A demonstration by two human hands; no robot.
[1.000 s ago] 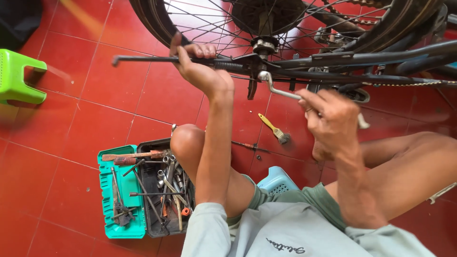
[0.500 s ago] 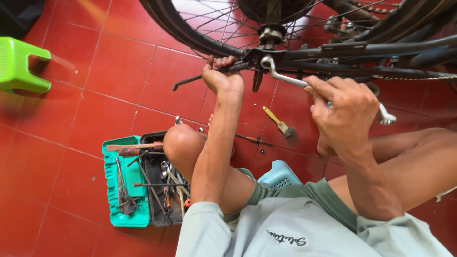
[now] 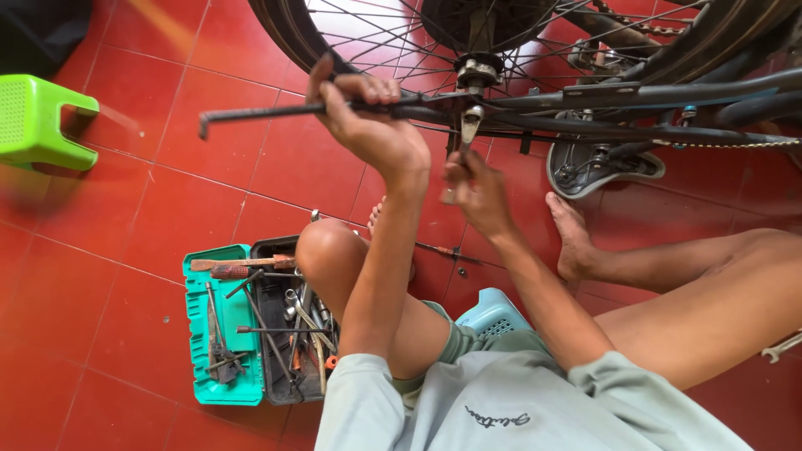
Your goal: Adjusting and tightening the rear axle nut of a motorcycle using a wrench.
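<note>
Both hands worked the bicycle's rear axle (image 3: pixel 476 73): my left hand (image 3: pixel 368 125) gripped the black stay rod (image 3: pixel 267 111), my right hand (image 3: pixel 476 188) clamped the spanner (image 3: pixel 468 134) just beyond, apparently mid-turn on its nut, needing a steady pull.
</note>
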